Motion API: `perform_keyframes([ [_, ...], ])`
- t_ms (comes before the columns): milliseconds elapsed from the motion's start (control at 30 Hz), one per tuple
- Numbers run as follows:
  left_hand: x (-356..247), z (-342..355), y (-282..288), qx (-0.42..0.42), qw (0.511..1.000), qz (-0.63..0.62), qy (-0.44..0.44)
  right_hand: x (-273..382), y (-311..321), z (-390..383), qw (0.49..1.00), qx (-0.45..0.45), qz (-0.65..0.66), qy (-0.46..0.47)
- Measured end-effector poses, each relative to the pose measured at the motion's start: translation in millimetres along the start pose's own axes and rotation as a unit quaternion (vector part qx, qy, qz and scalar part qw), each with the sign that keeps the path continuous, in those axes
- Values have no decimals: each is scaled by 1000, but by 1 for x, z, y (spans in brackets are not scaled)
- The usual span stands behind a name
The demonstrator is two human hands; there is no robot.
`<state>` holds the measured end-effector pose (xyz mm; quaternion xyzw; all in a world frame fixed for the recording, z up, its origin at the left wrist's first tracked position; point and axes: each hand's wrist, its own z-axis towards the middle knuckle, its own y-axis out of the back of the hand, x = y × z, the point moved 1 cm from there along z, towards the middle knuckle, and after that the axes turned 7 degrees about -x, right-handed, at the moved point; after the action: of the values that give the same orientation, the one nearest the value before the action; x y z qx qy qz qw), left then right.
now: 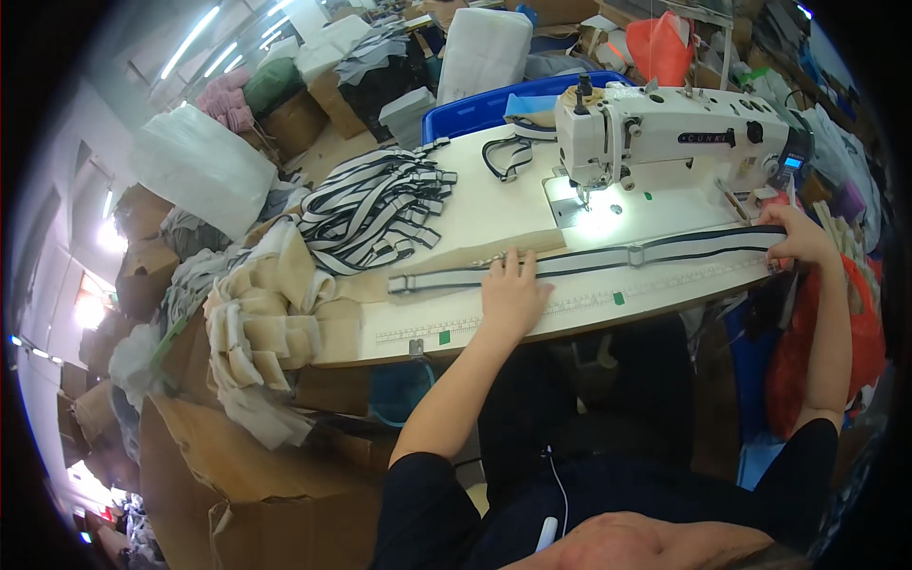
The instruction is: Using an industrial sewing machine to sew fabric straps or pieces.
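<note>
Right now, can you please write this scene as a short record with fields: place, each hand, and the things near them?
place: white sewing table in a crowded workshop
left hand: pressed flat on a grey strap with dark edges
right hand: holds the strap's right end at the table edge
strap: stretched straight along a printed ruler, a buckle near its middle
machine: white sewing machine behind, lamp lit
nearby: pile of striped straps; beige fabric pieces at the left

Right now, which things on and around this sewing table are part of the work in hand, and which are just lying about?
In hand:
- striped webbing strap, stretched flat
- left hand, pressing it down
- right hand, holding its far end
- ruler strip on the table edge
- sewing machine

Lying about:
- pile of striped straps
- beige fabric stack
- blue bin
- cardboard boxes
</note>
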<state>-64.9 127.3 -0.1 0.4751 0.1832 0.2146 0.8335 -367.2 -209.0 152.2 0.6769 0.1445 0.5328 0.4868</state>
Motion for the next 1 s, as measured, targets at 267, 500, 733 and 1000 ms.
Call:
perform_keyframes([
  [267,-69,21,30,33,955,-276,-105,26,9,-14,975,15,219,40],
  [500,-135,40,53,-20,832,-525,-176,58,-3,-16,941,18,295,163],
  [733,-127,25,37,94,788,-592,-140,54,6,-6,933,-10,332,141],
  [1000,-42,27,63,149,887,-437,22,76,8,3,963,117,240,43],
])
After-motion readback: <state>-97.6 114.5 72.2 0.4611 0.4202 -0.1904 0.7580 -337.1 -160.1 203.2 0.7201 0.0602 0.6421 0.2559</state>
